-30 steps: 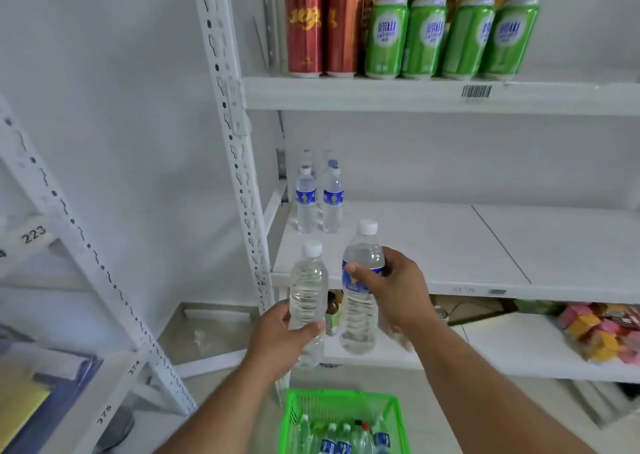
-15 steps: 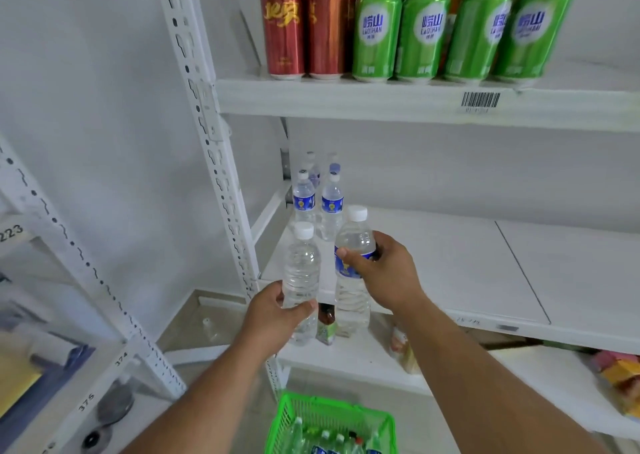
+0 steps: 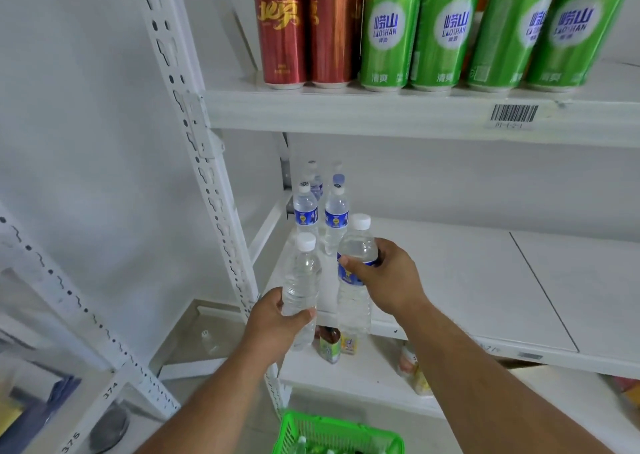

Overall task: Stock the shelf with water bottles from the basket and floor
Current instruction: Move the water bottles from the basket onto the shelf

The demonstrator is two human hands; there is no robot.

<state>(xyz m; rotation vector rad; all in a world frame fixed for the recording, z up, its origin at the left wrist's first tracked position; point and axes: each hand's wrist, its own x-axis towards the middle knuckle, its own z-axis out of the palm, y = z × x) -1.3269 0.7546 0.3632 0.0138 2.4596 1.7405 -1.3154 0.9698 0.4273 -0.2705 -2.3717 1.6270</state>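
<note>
My left hand [image 3: 277, 322] grips a clear water bottle [image 3: 300, 277] with a white cap and no visible label, held upright at the front left edge of the white middle shelf [image 3: 450, 280]. My right hand [image 3: 388, 277] grips a second water bottle [image 3: 356, 246] with a blue label, upright and just right of the first. Several blue-labelled water bottles [image 3: 320, 211] stand in the shelf's back left corner. A green basket [image 3: 337, 433] with more bottles sits on the floor below my arms.
Red cans [image 3: 301, 28] and green cans [image 3: 485, 31] line the upper shelf. Small drink bottles [image 3: 329, 346] stand on the lower shelf. A white perforated upright [image 3: 204, 163] borders the shelf on the left. Another rack [image 3: 69, 315] stands at the far left.
Both hands have carried their bottles up and forward toward the middle shelf's left front. The view has moved closer to the shelf, and the basket has slid toward the bottom edge.
</note>
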